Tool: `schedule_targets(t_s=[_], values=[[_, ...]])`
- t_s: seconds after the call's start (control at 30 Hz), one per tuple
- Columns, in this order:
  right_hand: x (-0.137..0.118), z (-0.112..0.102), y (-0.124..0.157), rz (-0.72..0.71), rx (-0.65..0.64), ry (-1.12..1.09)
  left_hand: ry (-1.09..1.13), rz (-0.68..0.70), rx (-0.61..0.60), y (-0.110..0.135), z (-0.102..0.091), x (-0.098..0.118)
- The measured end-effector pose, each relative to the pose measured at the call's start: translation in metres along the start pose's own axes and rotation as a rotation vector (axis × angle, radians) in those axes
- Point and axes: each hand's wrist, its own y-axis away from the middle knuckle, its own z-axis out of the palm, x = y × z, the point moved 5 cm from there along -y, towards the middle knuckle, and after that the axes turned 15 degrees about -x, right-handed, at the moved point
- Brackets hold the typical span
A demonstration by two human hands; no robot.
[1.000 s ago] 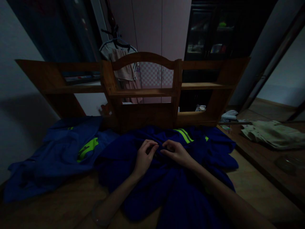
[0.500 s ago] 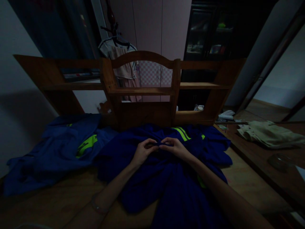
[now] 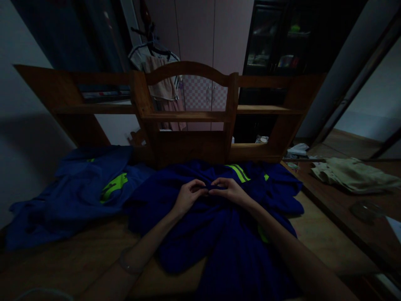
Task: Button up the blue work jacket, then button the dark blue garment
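A dark blue garment (image 3: 188, 238) with yellow-green stripes lies spread and rumpled over the wooden table and down past its front edge. Near the garment's upper middle, my left hand (image 3: 189, 194) pinches a fold of the cloth between thumb and fingers. Close beside it, my right hand (image 3: 230, 190) grips the same fold, the fingertips of both hands almost meeting. Whatever small part of the cloth sits between the fingertips is too dark to make out. To the left lies a second, lighter blue garment (image 3: 75, 196) with a yellow-green patch.
A wooden shelf frame (image 3: 188, 117) rises along the table's back edge. On the brown surface at right are a folded beige cloth (image 3: 354, 174) and a glass dish (image 3: 366, 210). Clothes on hangers (image 3: 161, 79) hang behind the shelf, before a pale wardrobe (image 3: 200, 37).
The view has tilted slightly, so the shelf sits a little higher. Both hands stay at the same spot on the garment, with only small shifts of the fingers.
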Motion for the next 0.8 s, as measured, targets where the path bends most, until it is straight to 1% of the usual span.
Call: schedule_targets(t_s=[0.13, 0.37, 0.53, 0.67, 0.8], values=[[0.001, 0.0015, 0.0005, 0.022, -0.043, -0.023, -0.049, 0.013, -0.005, 0.0004, 0.0003, -0.0005], [-0.0009, 0.0024, 0.0009, -0.01, -0.087, -0.091, -0.086, 0.015, -0.041, 0.0012, 0.0035, 0.0034], [-0.0003, 0.0038, 0.002, 0.007, -0.096, -0.109, -0.097, 0.01, -0.049, 0.0019, 0.0045, 0.0064], [0.0009, 0.0017, 0.0018, -0.003, -0.057, -0.065, -0.107, 0.013, -0.038, 0.0021, 0.0041, 0.0062], [-0.0001, -0.0036, 0.0014, -0.041, 0.032, 0.005, -0.184, 0.028, 0.054, 0.0042, 0.0018, 0.0079]])
